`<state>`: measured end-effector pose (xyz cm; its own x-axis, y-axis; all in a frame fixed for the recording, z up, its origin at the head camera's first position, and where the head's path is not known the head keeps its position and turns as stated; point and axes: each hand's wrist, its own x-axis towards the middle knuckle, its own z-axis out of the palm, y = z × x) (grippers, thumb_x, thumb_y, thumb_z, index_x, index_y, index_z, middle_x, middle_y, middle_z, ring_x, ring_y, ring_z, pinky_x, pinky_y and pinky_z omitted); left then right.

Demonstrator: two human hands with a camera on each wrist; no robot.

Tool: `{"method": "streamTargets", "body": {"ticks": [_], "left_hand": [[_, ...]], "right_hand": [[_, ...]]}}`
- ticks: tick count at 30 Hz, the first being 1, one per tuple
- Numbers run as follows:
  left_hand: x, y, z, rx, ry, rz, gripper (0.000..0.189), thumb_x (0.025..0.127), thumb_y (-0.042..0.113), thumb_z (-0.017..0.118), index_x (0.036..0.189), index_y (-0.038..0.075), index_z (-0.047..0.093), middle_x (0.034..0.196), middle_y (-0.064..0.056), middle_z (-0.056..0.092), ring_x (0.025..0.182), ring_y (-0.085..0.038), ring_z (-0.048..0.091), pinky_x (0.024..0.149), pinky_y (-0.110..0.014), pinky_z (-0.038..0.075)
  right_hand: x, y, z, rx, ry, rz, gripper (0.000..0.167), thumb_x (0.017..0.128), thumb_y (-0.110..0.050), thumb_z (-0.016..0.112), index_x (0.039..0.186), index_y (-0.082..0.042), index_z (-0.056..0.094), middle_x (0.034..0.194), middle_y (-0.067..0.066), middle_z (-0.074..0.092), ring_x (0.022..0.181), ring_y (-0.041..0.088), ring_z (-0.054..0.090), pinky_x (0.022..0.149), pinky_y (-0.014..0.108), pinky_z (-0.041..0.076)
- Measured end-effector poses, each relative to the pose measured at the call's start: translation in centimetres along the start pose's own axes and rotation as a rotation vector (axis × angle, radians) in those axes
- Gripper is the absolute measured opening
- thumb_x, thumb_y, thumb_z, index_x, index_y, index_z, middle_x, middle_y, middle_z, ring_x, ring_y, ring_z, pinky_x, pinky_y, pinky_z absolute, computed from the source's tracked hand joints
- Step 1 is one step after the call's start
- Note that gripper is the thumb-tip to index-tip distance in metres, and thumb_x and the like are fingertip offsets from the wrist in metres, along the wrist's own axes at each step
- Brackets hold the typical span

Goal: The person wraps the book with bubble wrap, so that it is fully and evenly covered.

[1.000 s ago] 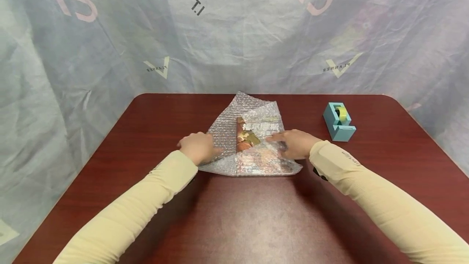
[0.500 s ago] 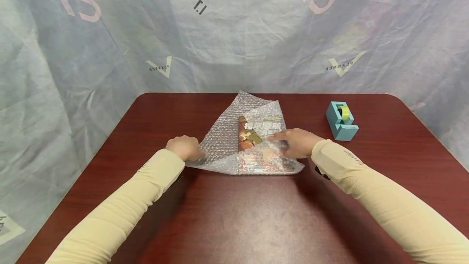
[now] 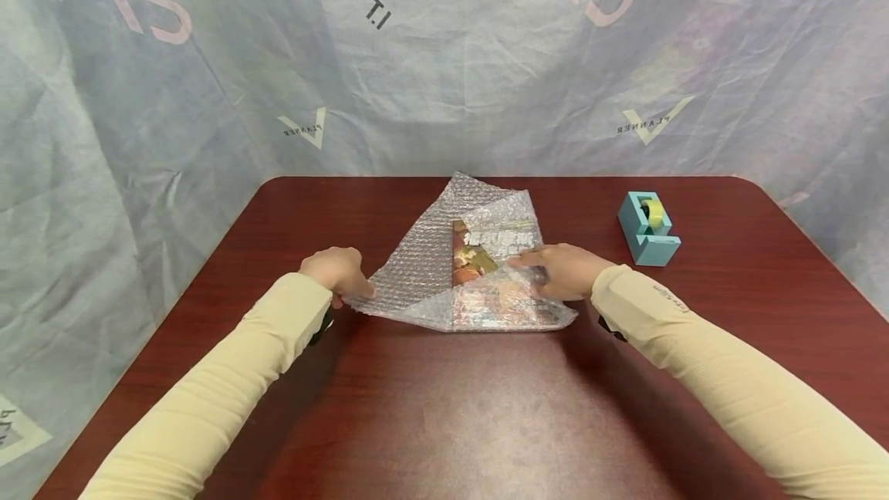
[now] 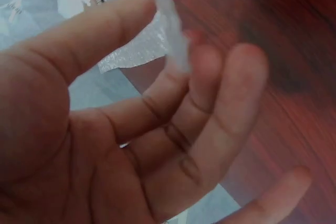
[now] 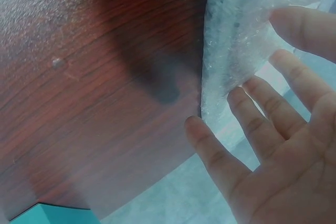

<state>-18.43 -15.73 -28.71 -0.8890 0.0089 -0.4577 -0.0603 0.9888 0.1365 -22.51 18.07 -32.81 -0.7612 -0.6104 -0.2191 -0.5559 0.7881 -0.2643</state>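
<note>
A book (image 3: 464, 255) with a picture cover and white lettering lies on a sheet of bubble wrap (image 3: 415, 272). Folded parts of the sheet cover its right side and near edge, leaving a strip of cover bare. My left hand (image 3: 336, 272) pinches the sheet's near left corner; in the left wrist view the edge of the bubble wrap (image 4: 176, 35) runs between thumb and fingers. On the right side of the folded wrap rests my right hand (image 3: 566, 272). Its fingers (image 5: 257, 121) are extended and spread along the wrapped edge in the right wrist view.
A light blue tape dispenser (image 3: 649, 234) with a yellow roll stands at the right of the dark red wooden table (image 3: 486, 415). Behind the table's far edge hangs a grey printed cloth (image 3: 458, 60), which also runs along both sides.
My left hand has moved left, drawing the near left corner of the bubble wrap outward and spreading it. My right hand stays in place on the wrapped book.
</note>
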Motion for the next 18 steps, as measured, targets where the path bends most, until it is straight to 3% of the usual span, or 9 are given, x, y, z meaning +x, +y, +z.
{"method": "streamTargets", "body": {"ticks": [4, 8, 11, 15, 18], "left_hand": [[0.6, -0.1, -0.3, -0.144, -0.033, 0.091, 0.024, 0.098, 0.02, 0.064, 0.104, -0.003, 0.064, 0.087, -0.011, 0.063, 0.074, -0.026, 0.072, 0.078, -0.039, 0.057], [0.9, 0.2, -0.5, -0.305, -0.055, 0.148, 0.025, 0.099, 0.021, 0.058, 0.106, -0.002, 0.066, 0.091, -0.011, 0.065, 0.078, -0.026, 0.07, 0.065, -0.039, 0.053], [0.9, 0.7, -0.6, -0.408, -0.064, 0.157, 0.029, 0.099, 0.026, 0.055, 0.108, 0.0, 0.066, 0.099, -0.013, 0.065, 0.089, -0.029, 0.07, 0.064, -0.043, 0.053], [0.5, 1.9, -0.8, -0.52, -0.053, 0.185, 0.025, 0.101, 0.027, 0.053, 0.099, 0.003, 0.061, 0.113, -0.015, 0.062, 0.1, -0.034, 0.07, 0.079, -0.053, 0.055], [0.2, 2.8, -0.9, -0.575, -0.025, 0.21, 0.022, 0.102, 0.026, 0.053, 0.09, 0.007, 0.056, 0.121, -0.015, 0.061, 0.101, -0.033, 0.069, 0.084, -0.056, 0.054]], "right_hand": [[0.0, 0.0, 0.0, -0.002, -0.004, 0.013, 0.059, 0.096, -0.01, 0.064, 0.153, -0.016, 0.05, 0.154, 0.023, 0.044, 0.14, 0.047, 0.04, 0.092, 0.05, 0.045], [0.0, 0.0, 0.0, -0.003, -0.001, 0.011, 0.059, 0.095, -0.01, 0.064, 0.152, -0.016, 0.05, 0.154, 0.023, 0.044, 0.139, 0.047, 0.041, 0.088, 0.047, 0.044], [0.1, 0.1, 0.1, -0.011, 0.003, 0.003, 0.06, 0.094, -0.01, 0.065, 0.152, -0.016, 0.05, 0.153, 0.023, 0.045, 0.139, 0.047, 0.042, 0.089, 0.048, 0.045], [0.1, 0.2, 0.2, -0.021, 0.012, -0.008, 0.061, 0.093, -0.009, 0.065, 0.152, -0.015, 0.05, 0.152, 0.023, 0.046, 0.138, 0.047, 0.043, 0.096, 0.052, 0.046], [0.1, 0.2, 0.1, -0.022, 0.011, -0.01, 0.061, 0.093, -0.01, 0.064, 0.152, -0.015, 0.05, 0.153, 0.023, 0.045, 0.139, 0.048, 0.041, 0.099, 0.054, 0.045]]}}
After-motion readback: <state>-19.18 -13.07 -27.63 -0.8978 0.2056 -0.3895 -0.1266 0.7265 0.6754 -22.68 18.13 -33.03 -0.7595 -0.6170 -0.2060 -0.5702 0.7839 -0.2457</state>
